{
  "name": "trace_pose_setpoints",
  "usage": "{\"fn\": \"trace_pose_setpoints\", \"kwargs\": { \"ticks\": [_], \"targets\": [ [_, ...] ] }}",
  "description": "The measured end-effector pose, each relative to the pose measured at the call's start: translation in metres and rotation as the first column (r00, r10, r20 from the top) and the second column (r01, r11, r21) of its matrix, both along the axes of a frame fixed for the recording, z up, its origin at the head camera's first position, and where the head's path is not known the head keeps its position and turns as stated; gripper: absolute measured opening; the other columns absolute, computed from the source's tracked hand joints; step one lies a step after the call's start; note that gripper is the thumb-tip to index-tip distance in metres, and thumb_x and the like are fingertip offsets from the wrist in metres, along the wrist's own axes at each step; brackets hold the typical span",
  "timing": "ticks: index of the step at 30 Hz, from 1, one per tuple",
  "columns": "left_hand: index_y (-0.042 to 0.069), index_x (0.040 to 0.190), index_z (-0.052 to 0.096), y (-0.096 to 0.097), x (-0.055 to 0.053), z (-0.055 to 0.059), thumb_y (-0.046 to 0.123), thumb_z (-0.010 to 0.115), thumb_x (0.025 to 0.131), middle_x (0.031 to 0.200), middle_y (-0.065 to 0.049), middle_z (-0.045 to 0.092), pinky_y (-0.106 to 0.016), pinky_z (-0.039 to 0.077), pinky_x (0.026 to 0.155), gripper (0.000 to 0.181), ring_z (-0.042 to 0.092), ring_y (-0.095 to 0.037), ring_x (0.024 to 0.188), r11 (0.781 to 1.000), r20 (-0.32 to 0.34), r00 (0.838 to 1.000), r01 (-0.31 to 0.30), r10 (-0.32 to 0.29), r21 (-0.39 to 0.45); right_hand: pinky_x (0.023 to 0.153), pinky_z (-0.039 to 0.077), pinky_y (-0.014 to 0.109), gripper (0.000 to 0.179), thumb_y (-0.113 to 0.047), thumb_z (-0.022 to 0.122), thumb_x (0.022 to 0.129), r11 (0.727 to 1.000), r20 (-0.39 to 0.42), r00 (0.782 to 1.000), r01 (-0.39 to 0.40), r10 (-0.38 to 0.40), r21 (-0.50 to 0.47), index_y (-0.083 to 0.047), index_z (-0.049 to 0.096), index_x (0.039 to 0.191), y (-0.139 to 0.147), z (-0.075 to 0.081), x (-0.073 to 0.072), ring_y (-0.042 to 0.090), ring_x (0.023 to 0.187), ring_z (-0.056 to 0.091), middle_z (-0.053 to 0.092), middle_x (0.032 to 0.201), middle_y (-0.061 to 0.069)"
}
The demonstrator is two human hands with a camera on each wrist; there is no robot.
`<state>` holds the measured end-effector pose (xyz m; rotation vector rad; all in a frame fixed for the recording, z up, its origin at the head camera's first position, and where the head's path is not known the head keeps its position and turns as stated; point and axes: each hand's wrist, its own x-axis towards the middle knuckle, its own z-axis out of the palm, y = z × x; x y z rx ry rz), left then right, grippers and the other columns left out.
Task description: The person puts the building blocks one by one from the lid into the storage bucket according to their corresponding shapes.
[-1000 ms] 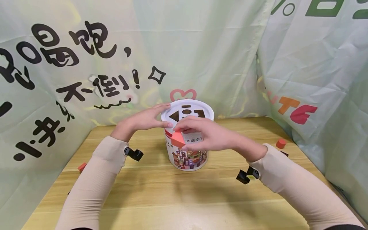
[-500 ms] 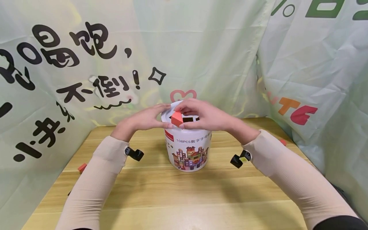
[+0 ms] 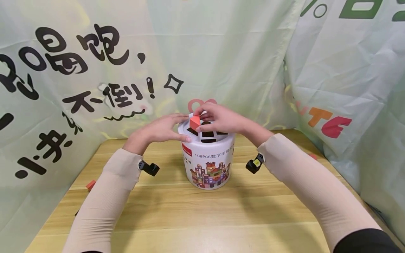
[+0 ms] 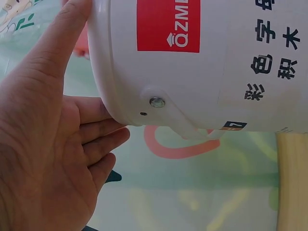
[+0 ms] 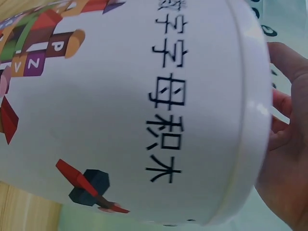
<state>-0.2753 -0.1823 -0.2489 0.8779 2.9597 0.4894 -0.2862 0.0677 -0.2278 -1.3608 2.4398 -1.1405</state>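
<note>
A white bucket (image 3: 207, 165) printed with colourful building blocks stands upright on the wooden table. Dark shaped cut-outs pierce its white lid (image 3: 216, 139). My right hand (image 3: 223, 120) pinches a red triangular block (image 3: 194, 122) between thumb and fingers, close over the lid's left part. With thumb at the near rim and fingers extended toward the far rim, my left hand (image 3: 159, 130) rests on the bucket's left side. The left wrist view shows that hand's fingers (image 4: 103, 137) right at the rim. In the right wrist view the bucket wall hides the block and part of the right hand (image 5: 288, 144).
Another red block (image 3: 90, 185) lies near the table's left edge, beside the left sleeve. At the right, a red piece (image 3: 313, 156) shows partly behind the right sleeve. Fabric curtains (image 3: 240, 63) with printed lettering enclose the wooden table (image 3: 196, 225) at the back and sides.
My right hand has lifted the red triangular block from in front of the bucket up and back over the lid. My left hand has stayed at the rim.
</note>
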Motion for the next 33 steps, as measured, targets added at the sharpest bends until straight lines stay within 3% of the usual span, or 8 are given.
{"fn": "trace_pose_setpoints", "kwargs": {
  "ticks": [12, 23, 33],
  "targets": [
    [0.015, 0.153, 0.035, 0.002, 0.002, 0.002, 0.074, 0.064, 0.076, 0.159, -0.004, 0.028, -0.052, 0.024, 0.114, 0.101, 0.023, -0.025, 0.145, 1.0, 0.024, 1.0, -0.012, 0.013, -0.016, 0.101, 0.046, 0.036, 0.04, -0.026, 0.075, 0.088, 0.991, -0.023, 0.997, 0.076, -0.074, 0.107, -0.011, 0.059, 0.122, -0.006, -0.009, -0.012, 0.022, 0.118, 0.059, 0.06, 0.124, 0.002],
    [0.014, 0.153, 0.034, 0.002, 0.005, 0.002, 0.072, 0.065, 0.077, 0.159, -0.003, 0.027, -0.051, 0.021, 0.116, 0.1, 0.018, -0.025, 0.147, 1.0, 0.049, 0.999, -0.001, 0.0, 0.01, 0.1, 0.043, 0.04, 0.043, -0.035, 0.074, 0.087, 0.976, -0.116, 0.992, 0.075, -0.052, 0.203, -0.016, 0.06, 0.123, -0.008, -0.012, -0.012, 0.017, 0.115, 0.054, 0.058, 0.123, -0.001],
    [0.012, 0.152, 0.036, 0.001, 0.006, 0.004, 0.069, 0.067, 0.078, 0.159, -0.003, 0.028, -0.049, 0.022, 0.116, 0.098, 0.02, -0.024, 0.146, 1.0, 0.044, 0.999, -0.002, 0.001, 0.019, 0.105, 0.038, 0.04, 0.048, -0.039, 0.071, 0.089, 0.954, -0.123, 0.991, 0.094, -0.061, 0.286, -0.016, 0.058, 0.129, -0.007, -0.01, -0.014, 0.018, 0.122, 0.049, 0.054, 0.132, 0.002]
  ]
}}
